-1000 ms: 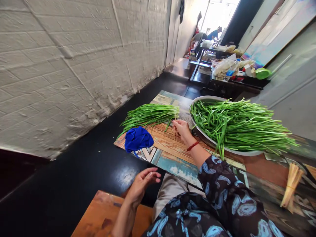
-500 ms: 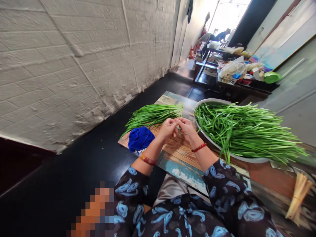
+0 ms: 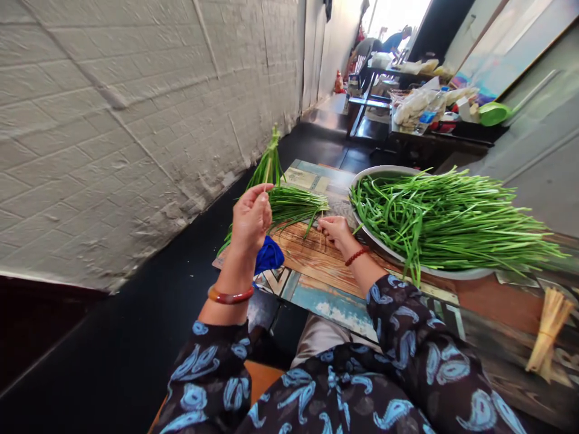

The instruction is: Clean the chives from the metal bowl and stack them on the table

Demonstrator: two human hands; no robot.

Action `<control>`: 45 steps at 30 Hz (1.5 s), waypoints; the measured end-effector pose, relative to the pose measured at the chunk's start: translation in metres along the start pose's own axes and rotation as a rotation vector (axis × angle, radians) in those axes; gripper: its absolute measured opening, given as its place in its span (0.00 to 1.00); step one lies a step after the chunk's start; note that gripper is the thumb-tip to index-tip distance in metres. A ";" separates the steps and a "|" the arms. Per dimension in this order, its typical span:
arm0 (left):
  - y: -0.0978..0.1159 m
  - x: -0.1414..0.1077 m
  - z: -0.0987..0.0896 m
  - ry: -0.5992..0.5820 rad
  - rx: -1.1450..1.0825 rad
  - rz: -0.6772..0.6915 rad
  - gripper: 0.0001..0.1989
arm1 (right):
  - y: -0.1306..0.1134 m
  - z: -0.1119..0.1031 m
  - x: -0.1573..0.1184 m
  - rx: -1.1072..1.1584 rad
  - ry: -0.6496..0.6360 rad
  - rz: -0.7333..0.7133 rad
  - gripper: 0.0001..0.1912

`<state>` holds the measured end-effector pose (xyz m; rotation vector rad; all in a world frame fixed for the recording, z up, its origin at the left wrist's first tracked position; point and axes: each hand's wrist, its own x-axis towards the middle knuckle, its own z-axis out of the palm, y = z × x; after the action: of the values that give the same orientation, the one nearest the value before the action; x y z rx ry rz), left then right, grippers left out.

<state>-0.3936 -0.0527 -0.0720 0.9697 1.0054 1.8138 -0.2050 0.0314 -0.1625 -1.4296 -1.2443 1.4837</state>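
My left hand (image 3: 252,217) is raised with fingers pinched on a pale wooden skewer (image 3: 266,181). Beyond it, a bunch of green chives (image 3: 270,154) droops to both sides from the skewer's upper end. Lower and to the right, my right hand (image 3: 337,231) pinches another thin skewer (image 3: 321,236) close above the wooden board. Between the hands, a pile of chives (image 3: 296,205) lies on the board, its pale ends toward the right hand. A blue cloth (image 3: 270,254) is partly hidden behind my left wrist.
On the right a large metal basin (image 3: 384,250) is heaped with chives (image 3: 461,223), overhanging its rim. A tied bundle of skewers (image 3: 549,334) lies at far right. A brick-patterned wall (image 3: 136,120) runs along the left. Farther back are a cluttered table and a person.
My hands were together over the board. The left has moved up and left, with the skewer and drooping chives now showing; the right stays low, a thin skewer visible in it.
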 end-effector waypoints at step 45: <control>0.075 0.011 -0.038 0.292 -0.016 0.314 0.04 | -0.215 0.119 -0.047 0.066 -0.351 -0.545 0.09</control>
<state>-0.4527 -0.0782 -0.0173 0.9092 1.0550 2.2711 -0.3424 0.0274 0.0462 -0.7118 -1.6189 1.3988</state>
